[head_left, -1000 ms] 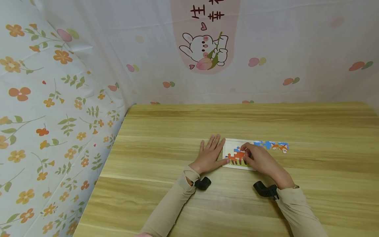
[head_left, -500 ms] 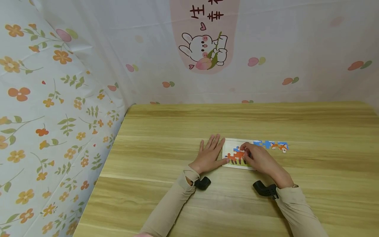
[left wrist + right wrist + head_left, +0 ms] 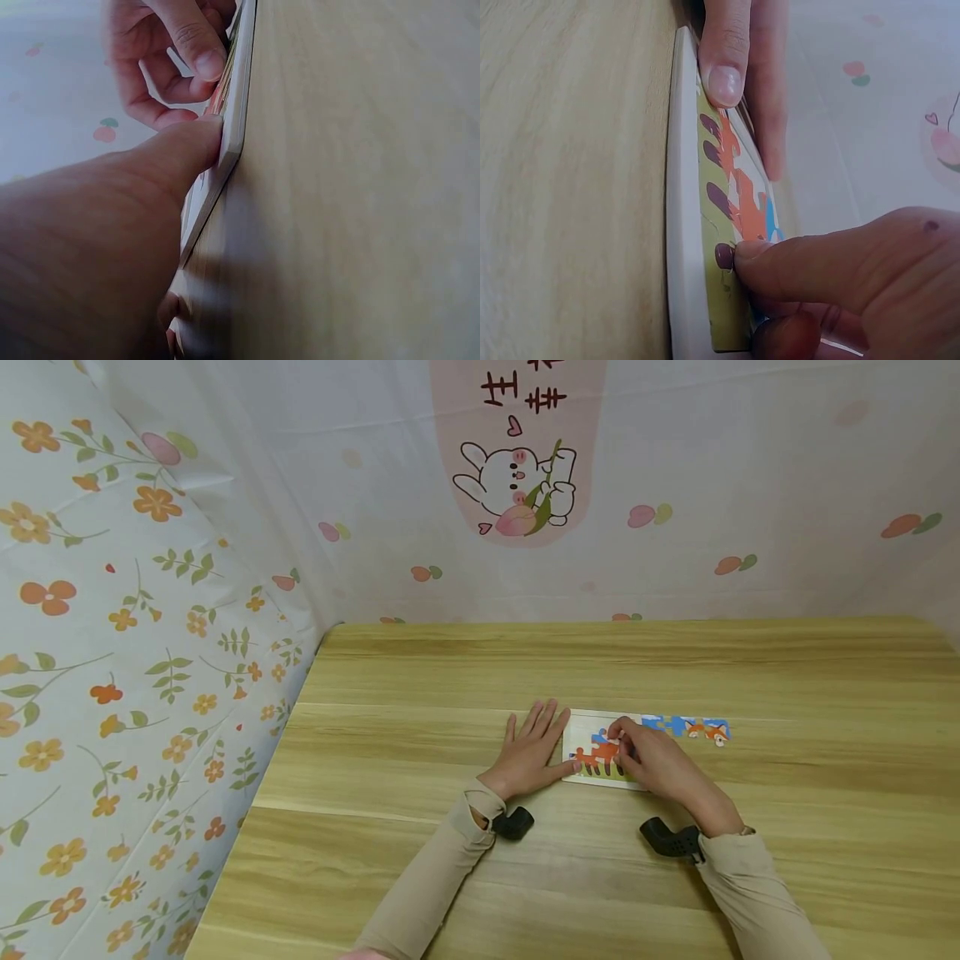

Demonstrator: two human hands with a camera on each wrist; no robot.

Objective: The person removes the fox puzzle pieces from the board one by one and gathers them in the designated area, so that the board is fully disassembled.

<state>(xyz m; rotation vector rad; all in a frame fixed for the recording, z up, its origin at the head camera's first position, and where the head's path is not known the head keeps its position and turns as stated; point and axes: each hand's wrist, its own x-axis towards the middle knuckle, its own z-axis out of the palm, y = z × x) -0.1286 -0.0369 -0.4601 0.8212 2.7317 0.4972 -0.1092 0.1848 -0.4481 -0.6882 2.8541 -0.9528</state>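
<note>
A small jigsaw puzzle (image 3: pixel 602 750) with an orange animal, dark legs and green ground sits in a white tray (image 3: pixel 581 716), which lies flat on the table. My left hand (image 3: pixel 527 753) rests along the tray's left side with its fingers straight. Its thumb presses on the lower left corner, as the right wrist view also shows. Over the right part of the puzzle, my right hand (image 3: pixel 663 767) has its fingers curled. Thumb and forefinger pinch a puzzle piece at the assembled part; the fingers mostly hide that piece.
Loose blue puzzle pieces (image 3: pixel 677 726) and pieces with a fox face (image 3: pixel 708 732) lie to the right of the tray. The wooden table (image 3: pixel 420 693) meets a printed cloth (image 3: pixel 675 460) at the back. Each wrist carries a black camera mount (image 3: pixel 670 841).
Both hands and the tray keep almost the same place. My right fingers shift only slightly over the puzzle.
</note>
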